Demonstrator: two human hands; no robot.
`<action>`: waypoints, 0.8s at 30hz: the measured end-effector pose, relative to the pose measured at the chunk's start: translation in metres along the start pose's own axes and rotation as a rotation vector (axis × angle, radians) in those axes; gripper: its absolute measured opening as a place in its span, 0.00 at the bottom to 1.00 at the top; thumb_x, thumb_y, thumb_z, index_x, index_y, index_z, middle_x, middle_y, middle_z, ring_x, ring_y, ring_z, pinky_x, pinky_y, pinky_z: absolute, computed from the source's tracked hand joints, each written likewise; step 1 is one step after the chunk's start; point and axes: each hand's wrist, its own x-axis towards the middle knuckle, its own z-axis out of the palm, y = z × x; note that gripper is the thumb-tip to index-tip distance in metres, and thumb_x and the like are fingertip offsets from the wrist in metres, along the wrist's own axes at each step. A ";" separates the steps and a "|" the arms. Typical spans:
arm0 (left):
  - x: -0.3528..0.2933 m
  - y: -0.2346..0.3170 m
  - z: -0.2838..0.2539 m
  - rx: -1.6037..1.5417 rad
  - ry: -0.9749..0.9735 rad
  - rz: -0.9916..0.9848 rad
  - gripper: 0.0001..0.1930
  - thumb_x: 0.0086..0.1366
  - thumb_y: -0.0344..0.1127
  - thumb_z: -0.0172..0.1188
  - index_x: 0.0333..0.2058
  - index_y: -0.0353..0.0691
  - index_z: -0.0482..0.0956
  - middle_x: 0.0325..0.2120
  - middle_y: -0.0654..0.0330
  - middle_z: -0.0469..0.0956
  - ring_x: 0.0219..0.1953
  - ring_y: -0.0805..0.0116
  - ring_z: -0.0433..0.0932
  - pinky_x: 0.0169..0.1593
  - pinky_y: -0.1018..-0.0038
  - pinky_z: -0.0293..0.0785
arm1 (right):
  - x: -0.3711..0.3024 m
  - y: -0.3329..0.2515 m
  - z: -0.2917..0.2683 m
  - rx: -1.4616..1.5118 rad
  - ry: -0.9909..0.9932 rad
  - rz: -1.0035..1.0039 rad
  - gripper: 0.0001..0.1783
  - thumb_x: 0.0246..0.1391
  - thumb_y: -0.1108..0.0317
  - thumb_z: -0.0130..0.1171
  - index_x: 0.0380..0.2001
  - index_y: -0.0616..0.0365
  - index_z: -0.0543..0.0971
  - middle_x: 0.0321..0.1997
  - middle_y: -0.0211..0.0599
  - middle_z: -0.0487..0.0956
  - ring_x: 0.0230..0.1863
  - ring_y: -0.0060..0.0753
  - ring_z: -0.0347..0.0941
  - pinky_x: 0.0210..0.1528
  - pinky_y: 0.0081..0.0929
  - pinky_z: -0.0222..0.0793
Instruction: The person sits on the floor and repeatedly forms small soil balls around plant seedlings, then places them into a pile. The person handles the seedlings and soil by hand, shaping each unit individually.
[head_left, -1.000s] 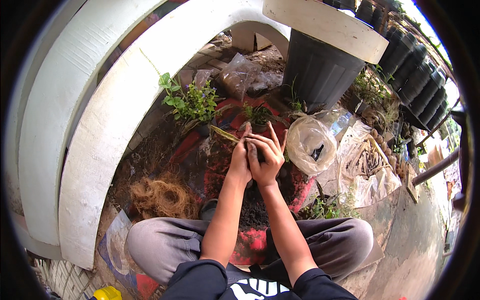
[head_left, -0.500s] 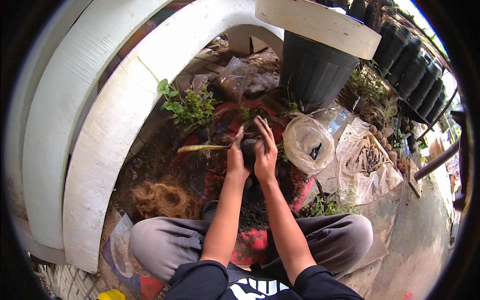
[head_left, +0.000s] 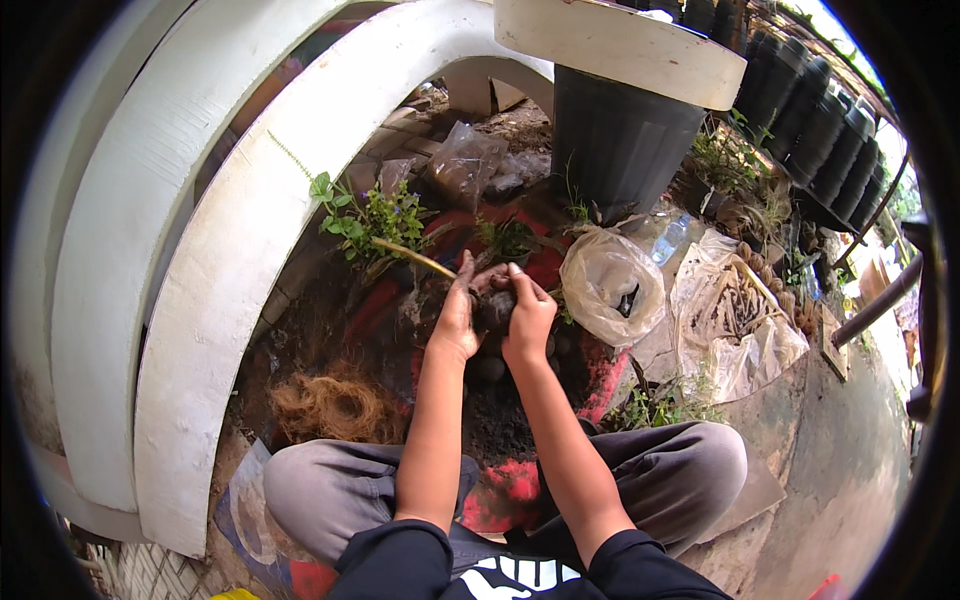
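A dark, round ball of soil (head_left: 494,312) sits between my two hands, over the red ground cloth. My left hand (head_left: 458,318) cups its left side, the fingers reaching behind it. From beside that hand a pale yellowish stem (head_left: 415,257) sticks out to the upper left. At the ball's right side my right hand (head_left: 529,312) is closed, thumb and fingertips pinched near its top; what they pinch is too small to make out. More dark soil balls (head_left: 488,368) lie just below, with loose black soil (head_left: 505,425) nearer my lap.
Left of my forearms lies a coil of brown fibre (head_left: 335,408). A leafy plant (head_left: 375,220) stands beyond it, by the white curved slabs (head_left: 235,230). On the right are an open clear plastic bag (head_left: 590,285), a flattened dirty bag (head_left: 735,310) and a large black pot (head_left: 625,140).
My right hand has gone from a flat, outstretched palm against the ball to a pinch near its top. The stem has swung from level to slanting up leftward, and more of the ball shows.
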 end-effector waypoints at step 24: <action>0.006 0.033 0.078 -0.143 -0.268 0.203 0.17 0.69 0.52 0.55 0.39 0.45 0.83 0.36 0.62 0.82 0.37 0.68 0.80 0.43 0.71 0.75 | 0.022 -0.050 0.025 -0.337 -0.345 -0.882 0.27 0.68 0.51 0.49 0.56 0.64 0.76 0.64 0.46 0.70 0.66 0.46 0.65 0.68 0.40 0.57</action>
